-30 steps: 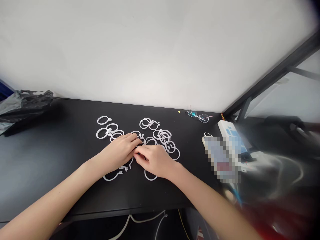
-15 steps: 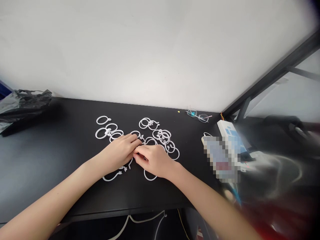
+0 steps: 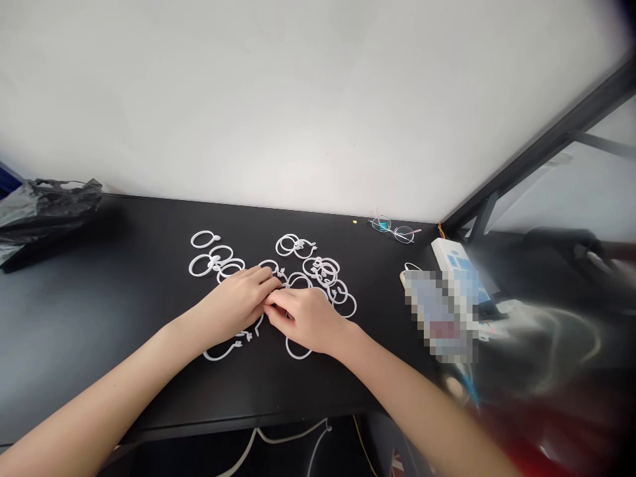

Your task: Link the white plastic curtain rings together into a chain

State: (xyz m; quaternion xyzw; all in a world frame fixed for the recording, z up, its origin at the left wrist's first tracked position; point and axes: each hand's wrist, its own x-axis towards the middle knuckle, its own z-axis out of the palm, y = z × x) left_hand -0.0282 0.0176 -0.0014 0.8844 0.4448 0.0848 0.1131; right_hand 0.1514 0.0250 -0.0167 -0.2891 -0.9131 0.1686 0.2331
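From my end I see the left hand (image 3: pixel 246 291) and the right hand (image 3: pixel 312 319) brought together between the front and back edges of the tabletop (image 3: pixel 149 271), fingertips meeting. The right thumb and forefinger look pinched, and the left fingers curl down close by; whatever sits between them is covered, so I can't say whether either is clamped on anything. Thin white rings (image 3: pixel 214 262) lie all round the hands and partly under them — some gapped, some overlapping. The end of one gapped ring (image 3: pixel 258 328) pokes out just below the fingertips, though I can't make out whether it is being handled.

For close fingertip work like this, I'd judge it best to steady the piece with one hand and let the other do the fine moving, pressing gently in case the rings are springy. Loops lying against each other could snag, so I'd want the neighbours clear of the fingers.

Farther out, a black bag (image 3: pixel 54 212) lies crumpled by the back left corner, and glasses (image 3: pixel 392 230) rest near the back edge, toward its right end. To the right, a phone (image 3: pixel 427 305) and a box (image 3: pixel 453 258) lie side by side. The box carries pale-blue print — too blurred to read — and coarse squares mask the phone's face. I can read no brand or label.
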